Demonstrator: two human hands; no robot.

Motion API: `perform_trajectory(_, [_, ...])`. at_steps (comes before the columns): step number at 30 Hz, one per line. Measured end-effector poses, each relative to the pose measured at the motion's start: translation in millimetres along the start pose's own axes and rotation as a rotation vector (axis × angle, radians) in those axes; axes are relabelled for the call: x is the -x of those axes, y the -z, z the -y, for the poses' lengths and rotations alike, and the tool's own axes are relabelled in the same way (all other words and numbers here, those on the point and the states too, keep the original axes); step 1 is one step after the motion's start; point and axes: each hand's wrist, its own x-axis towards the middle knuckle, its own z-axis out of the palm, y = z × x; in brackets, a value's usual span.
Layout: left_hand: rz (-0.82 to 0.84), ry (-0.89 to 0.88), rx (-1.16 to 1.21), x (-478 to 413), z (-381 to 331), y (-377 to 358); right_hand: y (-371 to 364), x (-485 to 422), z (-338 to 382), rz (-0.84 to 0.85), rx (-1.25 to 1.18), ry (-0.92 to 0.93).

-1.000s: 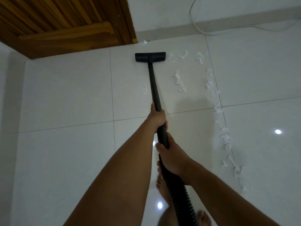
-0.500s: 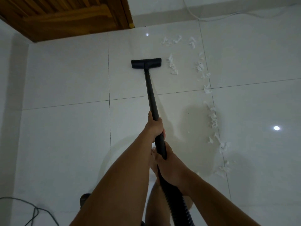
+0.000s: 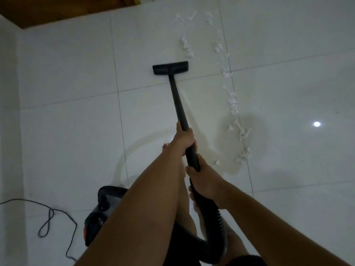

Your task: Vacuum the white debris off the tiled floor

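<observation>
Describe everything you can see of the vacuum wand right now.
The vacuum wand is a straight matte black tube slanting forward and down to a wide, flat black nozzle resting on the white tiled floor, just past a grout line. The left hand grips it mid-length; the right hand grips its rear end, where a ribbed black hose joins. The nearest white debris lies just beyond the nozzle's right end, seemingly apart from it.
</observation>
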Motion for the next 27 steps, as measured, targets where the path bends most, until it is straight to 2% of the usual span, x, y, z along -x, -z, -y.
perform_trajectory(8, [-0.020, -0.032, -0.054, -6.1, -1.7, -12.9, 6.7, -4.7, -12.1, -0.022, -0.093, 0.005])
perform_trajectory(15, [-0.009, -0.020, -0.050, -3.0, 3.3, -11.0, 2.1, 7.2, -15.5, 0.038, -0.311, -0.034])
perform_trajectory(20, [0.033, -0.004, -0.033, 3.1, 13.8, -24.3, -0.1, 13.9, -30.8, -0.035, -0.164, -0.045])
perform_trajectory(27, [0.045, -0.023, -0.026, -10.8, 18.6, -24.3, -11.5, -2.5, -40.0, -0.089, -0.109, -0.050])
